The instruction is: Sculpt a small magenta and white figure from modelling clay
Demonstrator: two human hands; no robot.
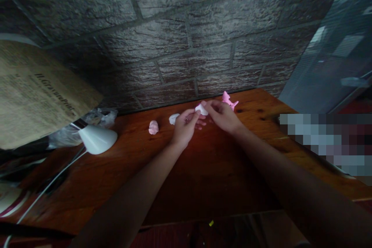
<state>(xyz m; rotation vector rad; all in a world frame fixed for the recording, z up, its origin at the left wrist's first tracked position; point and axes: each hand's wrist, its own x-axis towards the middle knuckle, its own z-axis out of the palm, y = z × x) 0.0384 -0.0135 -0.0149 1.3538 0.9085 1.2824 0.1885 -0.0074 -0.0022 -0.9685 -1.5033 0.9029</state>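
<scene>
My left hand (184,126) and my right hand (221,115) meet over the far middle of a reddish wooden table (203,174). Both pinch a small white lump of soft clay-like stuff (201,109) between their fingertips. A second white lump (173,118) lies on the table just left of my left hand. Further left sits a pale pink lump (153,127). A bright pink shaped piece (229,101) stands behind my right hand, near the wall.
A dark brick-patterned wall (186,38) closes the table's far edge. At the left are a white lamp head (97,138) with its cable, crumpled clear plastic (100,117) and a brown printed paper (37,93). A glass panel (334,54) stands at the right.
</scene>
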